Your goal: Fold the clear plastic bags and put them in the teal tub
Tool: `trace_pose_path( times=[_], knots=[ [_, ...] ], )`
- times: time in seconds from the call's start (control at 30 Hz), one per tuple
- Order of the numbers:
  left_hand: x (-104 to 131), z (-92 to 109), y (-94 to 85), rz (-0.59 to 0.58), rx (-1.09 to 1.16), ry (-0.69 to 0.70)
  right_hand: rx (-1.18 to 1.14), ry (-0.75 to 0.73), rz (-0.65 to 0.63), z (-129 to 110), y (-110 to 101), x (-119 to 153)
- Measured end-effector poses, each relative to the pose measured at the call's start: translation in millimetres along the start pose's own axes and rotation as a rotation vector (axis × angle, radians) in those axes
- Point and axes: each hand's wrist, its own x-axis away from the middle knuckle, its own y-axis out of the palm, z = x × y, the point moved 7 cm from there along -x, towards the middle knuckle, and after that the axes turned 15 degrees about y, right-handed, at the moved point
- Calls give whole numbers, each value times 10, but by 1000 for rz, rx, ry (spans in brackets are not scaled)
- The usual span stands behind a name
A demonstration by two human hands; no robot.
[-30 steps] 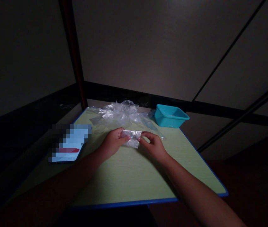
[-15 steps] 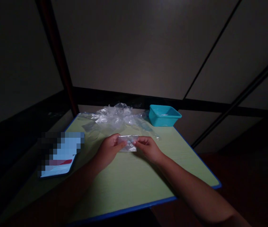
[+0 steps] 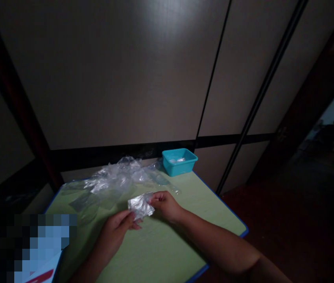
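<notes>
A small folded clear plastic bag [image 3: 141, 205] is stretched between my two hands above the table. My left hand [image 3: 119, 225] pinches its lower left corner, thumb on top and some fingertips showing beneath. My right hand [image 3: 166, 205] grips its right edge between thumb and fingers. Just beyond, a loose heap of crumpled clear plastic bags [image 3: 122, 175] spreads over the far side of the table. A turquoise plastic basket [image 3: 180, 168] stands at the far right corner, with some shiny clear plastic inside.
The pale green table [image 3: 155, 251] has a blue edge. At the near left lies a flat, pale blue item [image 3: 44, 255], partly pixelated. Large wardrobe-like panels [image 3: 125, 78] rise behind the table. To the right shows a dark reddish floor [image 3: 261, 220].
The view has swung to the right. The folded bag, level before, is now tilted, with my right hand higher and my left hand lower. Both hands keep hold of it.
</notes>
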Motion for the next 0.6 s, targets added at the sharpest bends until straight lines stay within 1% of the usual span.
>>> trace_pose_path(
  times=[0.13, 0.23, 0.3, 0.33, 0.4, 0.43, 0.53, 0.6],
  knots=[
    [9, -5, 36, -38, 57, -1, -77, -22, 67, -236, -144, -15],
    [7, 4, 38, -39, 70, -8, -146, -29, 143, -460, -361, -79],
    [1, 13, 28, -33, 78, -4, -149, -76, 206, -684, -578, -130],
    [-3, 16, 23, -30, 84, -2, -113, -105, 255, -817, -711, -152],
    [-7, 18, 15, -26, 101, 1, 37, -151, 413, -1099, -1021, -185],
    [-8, 17, 13, -23, 112, 2, 66, -145, 453, -1216, -1167, -214],
    [-8, 9, 17, -27, 139, 5, 125, -111, 505, -1481, -1535, -317],
    [-10, -2, 20, -27, 147, 10, 167, -81, 525, -1566, -1703, -390]
  ],
)
